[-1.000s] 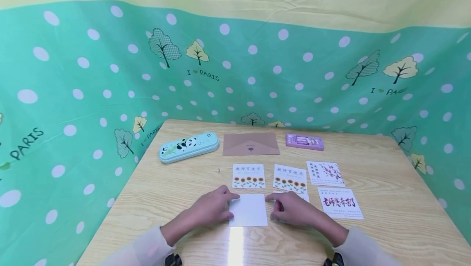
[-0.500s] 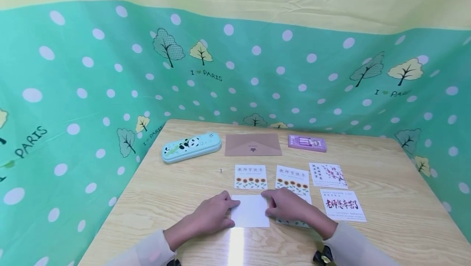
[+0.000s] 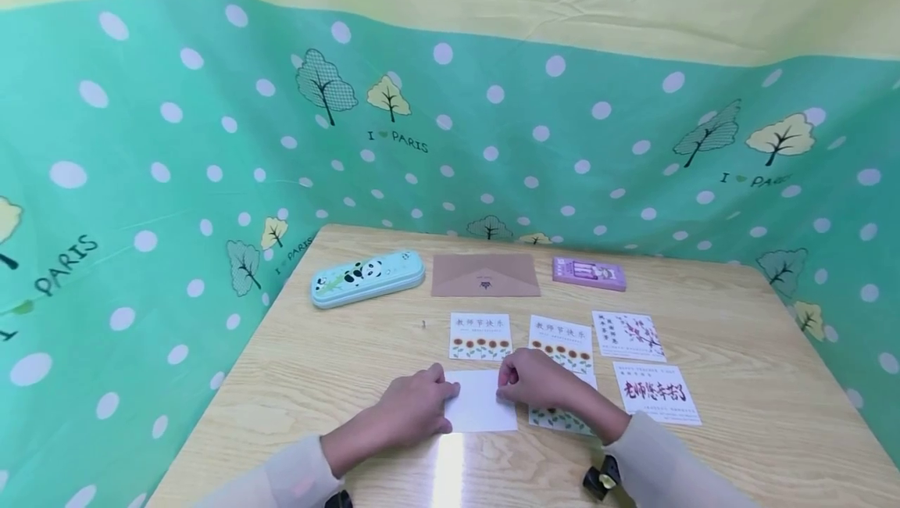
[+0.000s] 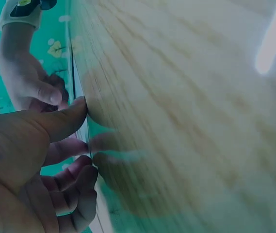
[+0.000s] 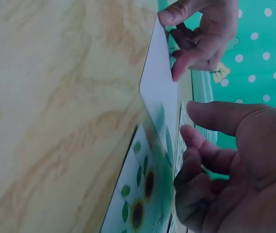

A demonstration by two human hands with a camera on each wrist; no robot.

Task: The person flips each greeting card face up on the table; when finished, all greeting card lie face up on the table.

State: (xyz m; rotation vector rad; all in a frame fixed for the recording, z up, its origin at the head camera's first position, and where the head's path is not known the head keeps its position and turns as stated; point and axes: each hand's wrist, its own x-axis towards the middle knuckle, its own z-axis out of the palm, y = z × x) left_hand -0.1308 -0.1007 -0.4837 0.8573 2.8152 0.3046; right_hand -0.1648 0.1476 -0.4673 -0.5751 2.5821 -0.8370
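A blank white square card (image 3: 478, 408) lies flat on the wooden table in front of the person. The left hand (image 3: 415, 410) rests at the card's left side, thumb and index fingertips touching its edge. Over the card's upper right part is the right hand (image 3: 540, 379), fingers bent and holding nothing. In the right wrist view a gap shows between this hand's thumb and index finger, and the white card (image 5: 156, 73) lies beyond them. A sunflower card (image 3: 558, 420) is partly hidden under the right forearm.
Two more sunflower cards, left (image 3: 480, 336) and right (image 3: 560, 340), lie behind the hands. Farther right are a blossom card (image 3: 629, 334) and a red-lettered card (image 3: 657, 392). A panda pencil case (image 3: 368, 279), brown envelope (image 3: 485, 275) and purple box (image 3: 589, 273) stand along the back.
The right hand has moved left from beside the blank card to over its right part, and its fingers have drawn in. The left hand stays at the card's left edge.
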